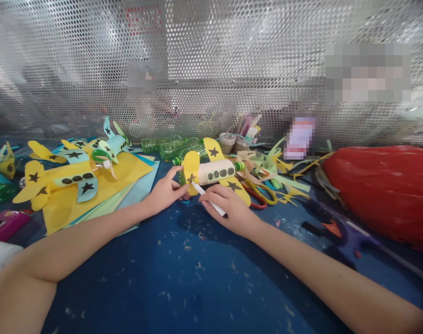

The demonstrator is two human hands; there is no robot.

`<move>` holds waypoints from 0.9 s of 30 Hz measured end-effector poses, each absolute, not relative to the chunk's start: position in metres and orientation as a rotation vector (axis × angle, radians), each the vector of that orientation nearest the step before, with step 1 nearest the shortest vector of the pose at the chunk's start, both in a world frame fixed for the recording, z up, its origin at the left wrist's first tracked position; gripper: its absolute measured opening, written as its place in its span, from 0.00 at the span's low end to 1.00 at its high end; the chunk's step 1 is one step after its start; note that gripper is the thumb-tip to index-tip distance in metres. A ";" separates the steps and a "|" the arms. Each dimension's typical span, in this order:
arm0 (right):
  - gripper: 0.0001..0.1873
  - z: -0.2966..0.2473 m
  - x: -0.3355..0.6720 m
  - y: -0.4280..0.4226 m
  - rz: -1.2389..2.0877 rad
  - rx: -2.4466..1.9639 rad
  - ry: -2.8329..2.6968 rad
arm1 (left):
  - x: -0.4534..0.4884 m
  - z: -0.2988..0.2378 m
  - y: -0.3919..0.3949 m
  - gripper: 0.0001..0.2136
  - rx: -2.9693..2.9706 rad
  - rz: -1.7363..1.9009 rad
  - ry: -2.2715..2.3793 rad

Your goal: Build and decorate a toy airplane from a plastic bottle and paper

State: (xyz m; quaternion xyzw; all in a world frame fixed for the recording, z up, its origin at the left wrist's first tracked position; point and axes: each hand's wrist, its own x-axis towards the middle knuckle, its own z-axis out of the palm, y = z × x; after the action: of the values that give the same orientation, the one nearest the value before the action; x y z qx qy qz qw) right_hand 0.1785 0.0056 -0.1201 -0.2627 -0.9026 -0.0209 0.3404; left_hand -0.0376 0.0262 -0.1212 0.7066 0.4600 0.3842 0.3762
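Observation:
A toy plane point(218, 170) made from a green bottle with yellow paper wings and black stars lies on the blue table point(183, 278). My left hand point(167, 190) pinches the edge of its near yellow wing. My right hand point(227, 204) is closed round a thin white stick point(208, 199). The stick's tip rests on the black star on that wing.
Finished paper planes point(58, 178) lie on yellow and pale blue sheets point(93, 195) at the left. Green bottles point(169, 146), a cup of sticks point(244, 132), paper scraps and red-handled scissors point(258, 197) sit behind. A red bag point(385, 185) and a glue gun point(336, 232) lie right. A perforated metal screen point(211, 65) closes the back.

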 end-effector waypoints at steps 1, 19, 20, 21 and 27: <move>0.09 -0.120 0.179 0.005 -0.049 -0.685 -2.352 | -0.038 -0.121 0.026 0.25 1.813 0.982 1.178; 0.09 -0.120 0.178 0.006 -0.080 -0.684 -2.353 | -0.037 -0.119 0.026 0.25 1.796 0.976 1.175; 0.09 -0.120 0.178 0.006 -0.081 -0.691 -2.351 | -0.037 -0.119 0.026 0.25 1.796 0.975 1.174; 0.09 -0.120 0.178 0.006 -0.082 -0.696 -2.348 | -0.037 -0.119 0.026 0.25 1.797 0.973 1.174; 0.09 -0.119 0.178 0.004 -0.063 -0.692 -2.356 | -0.038 -0.119 0.025 0.24 1.805 0.975 1.165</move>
State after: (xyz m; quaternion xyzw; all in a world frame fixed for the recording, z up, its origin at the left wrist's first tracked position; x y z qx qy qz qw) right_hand 0.1784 0.0045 -0.1191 -0.2653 -0.9034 -0.0241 0.3359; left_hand -0.0377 0.0253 -0.1193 0.7073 0.4566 0.3820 0.3811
